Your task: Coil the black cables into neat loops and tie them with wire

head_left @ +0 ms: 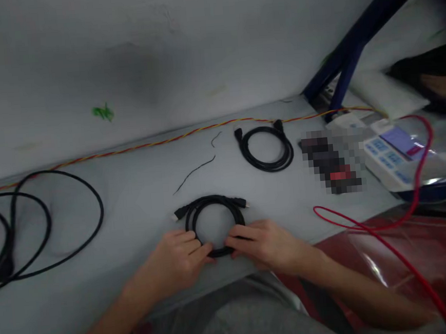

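A coiled black cable (213,198) lies near the table's front edge, its two plugs pointing out at the upper left and upper right of the loop. My left hand (185,255) has its fingers closed on the lower left of the coil. On the coil's lower right side, my right hand (258,242) grips it with thumb and fingers. Behind and to the right rests a second coiled black cable (271,167), touched by neither hand. A thin dark tie (194,172) and a shorter one (215,138) lie between the coils and the wall.
Loose black cable loops (101,207) spread at the left. A twisted red-yellow wire (159,142) runs along the wall. At the right are a pixelated dark object (329,164), a white device with keys (388,159), a red cable (416,193) and a blue metal frame (352,46).
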A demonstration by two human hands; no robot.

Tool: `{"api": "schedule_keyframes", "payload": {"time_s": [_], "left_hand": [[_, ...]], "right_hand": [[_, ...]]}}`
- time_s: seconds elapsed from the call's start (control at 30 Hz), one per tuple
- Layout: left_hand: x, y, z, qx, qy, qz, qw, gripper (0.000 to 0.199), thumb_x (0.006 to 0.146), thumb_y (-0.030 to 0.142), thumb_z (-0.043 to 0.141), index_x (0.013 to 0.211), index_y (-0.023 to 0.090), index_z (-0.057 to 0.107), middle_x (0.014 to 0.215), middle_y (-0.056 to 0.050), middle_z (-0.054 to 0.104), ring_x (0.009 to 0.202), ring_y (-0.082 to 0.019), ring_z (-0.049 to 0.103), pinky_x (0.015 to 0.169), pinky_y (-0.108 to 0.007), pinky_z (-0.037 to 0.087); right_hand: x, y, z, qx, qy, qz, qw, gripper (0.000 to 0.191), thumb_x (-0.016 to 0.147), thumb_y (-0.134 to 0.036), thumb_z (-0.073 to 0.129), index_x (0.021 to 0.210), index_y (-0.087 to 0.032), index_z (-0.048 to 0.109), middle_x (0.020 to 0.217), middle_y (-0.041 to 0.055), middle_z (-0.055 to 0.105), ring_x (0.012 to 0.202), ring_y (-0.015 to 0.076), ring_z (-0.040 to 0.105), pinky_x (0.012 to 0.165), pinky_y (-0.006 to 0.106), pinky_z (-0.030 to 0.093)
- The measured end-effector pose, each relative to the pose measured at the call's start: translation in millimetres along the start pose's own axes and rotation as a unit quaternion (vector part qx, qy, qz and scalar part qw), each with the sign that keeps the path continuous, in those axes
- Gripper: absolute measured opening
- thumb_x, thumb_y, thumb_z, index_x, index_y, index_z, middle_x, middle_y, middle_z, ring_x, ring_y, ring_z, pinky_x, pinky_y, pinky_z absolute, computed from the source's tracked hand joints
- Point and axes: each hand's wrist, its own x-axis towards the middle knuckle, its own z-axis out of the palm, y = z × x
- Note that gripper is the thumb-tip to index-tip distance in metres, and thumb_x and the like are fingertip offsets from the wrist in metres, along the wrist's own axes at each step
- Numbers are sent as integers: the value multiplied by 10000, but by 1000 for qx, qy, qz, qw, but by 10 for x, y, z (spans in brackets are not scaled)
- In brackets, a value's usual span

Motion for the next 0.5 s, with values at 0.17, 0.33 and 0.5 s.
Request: {"api": "schedule_keyframes", "payload": {"time_s": [0.17, 0.33, 0.5], "left_hand": [[2, 5, 28, -4, 19, -6, 1000, 154, 1039, 219, 587, 973, 163, 714, 688, -2, 651, 619, -170, 572, 570, -334, 412], [-10, 24, 23, -9, 9, -21, 1000, 132, 1021, 221, 611, 986, 168, 726, 687, -10, 659, 627, -174, 589, 577, -331, 433], [3, 14, -55, -74, 31, -78, 994, 259, 960, 375, 726, 1158, 209, 712, 758, 4, 690, 692, -174, 647, 628, -322, 489]], "right_hand": [[-15, 24, 20, 16, 22, 2, 1000, 168, 1090, -255, 524, 1162, -176, 654, 1013, 28, 692, 711, 148, 618, 624, 305, 467], [-24, 14, 17, 13, 30, 5, 999, 171, 1079, -255, 543, 1176, -173, 658, 1032, 44, 690, 720, 150, 617, 636, 306, 479], [-34, 8, 26, 9, 13, 12, 1000, 171, 1058, -213, 553, 1188, -177, 659, 1071, 57, 681, 738, 154, 619, 658, 305, 500]]}}
